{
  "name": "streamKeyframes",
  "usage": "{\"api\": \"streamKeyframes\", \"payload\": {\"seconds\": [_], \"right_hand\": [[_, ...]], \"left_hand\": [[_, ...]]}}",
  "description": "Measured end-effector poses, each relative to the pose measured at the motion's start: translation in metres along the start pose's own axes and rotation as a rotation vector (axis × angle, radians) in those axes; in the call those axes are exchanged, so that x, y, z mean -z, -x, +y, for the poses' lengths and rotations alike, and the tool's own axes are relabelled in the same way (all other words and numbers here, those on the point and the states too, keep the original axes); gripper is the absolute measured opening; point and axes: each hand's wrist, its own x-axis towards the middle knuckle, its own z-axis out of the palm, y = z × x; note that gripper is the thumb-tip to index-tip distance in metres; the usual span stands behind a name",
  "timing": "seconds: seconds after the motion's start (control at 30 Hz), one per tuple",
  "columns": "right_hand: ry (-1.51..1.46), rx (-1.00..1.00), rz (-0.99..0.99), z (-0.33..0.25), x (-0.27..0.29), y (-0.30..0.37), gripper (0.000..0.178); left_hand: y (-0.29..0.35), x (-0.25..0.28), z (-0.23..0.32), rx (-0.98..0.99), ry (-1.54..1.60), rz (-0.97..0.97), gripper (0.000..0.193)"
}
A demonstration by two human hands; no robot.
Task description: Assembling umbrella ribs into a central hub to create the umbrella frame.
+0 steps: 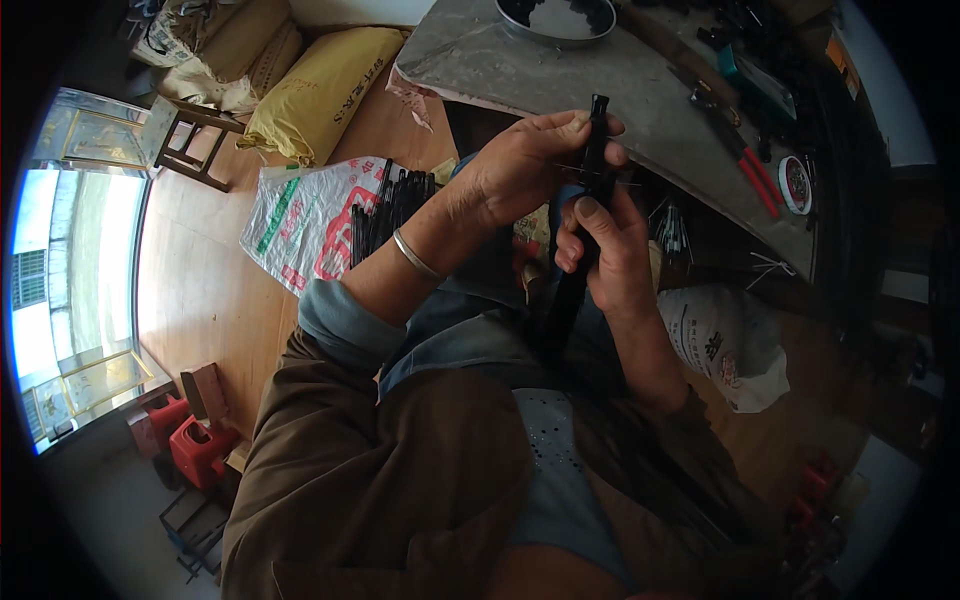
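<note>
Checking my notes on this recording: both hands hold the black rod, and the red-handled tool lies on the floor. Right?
Not quite: the red-handled tool lies on the table, not the floor, as the head view shows. The left hand and right hand do both hold the black rod.

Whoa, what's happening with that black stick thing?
The person's left hand grips a long black rod near its top, and the right hand holds it lower down. Thin wire-like bits poke out sideways there. More dark rods are bunched to the left, by a white plastic bag.
</note>
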Motion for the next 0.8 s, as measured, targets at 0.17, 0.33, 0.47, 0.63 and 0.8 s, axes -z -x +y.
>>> {"api": "streamKeyframes", "payload": {"seconds": [0.17,0.33,0.47,0.63,0.8], "right_hand": [[-0.067,-0.021,0.002,-0.002,-0.001,0.001,0.021],[-0.080,-0.019,-0.010,0.002,-0.001,0.001,0.019],[-0.067,-0.013,-0.008,0.001,0.003,-0.001,0.018],[-0.063,-0.045,-0.025,0.001,0.004,-0.001,0.016],[-0.105,-0.058,-0.033,0.002,0.008,-0.001,0.014]], "left_hand": [[0.004,-0.006,0.002,0.000,-0.007,0.001,0.035],[0.009,-0.008,0.000,-0.032,-0.082,0.129,0.036],[0.009,-0.017,-0.003,-0.043,-0.139,0.215,0.037],[0.009,-0.021,-0.005,-0.038,-0.141,0.289,0.033],[0.007,-0.013,-0.006,-0.029,-0.126,0.228,0.034]]}}
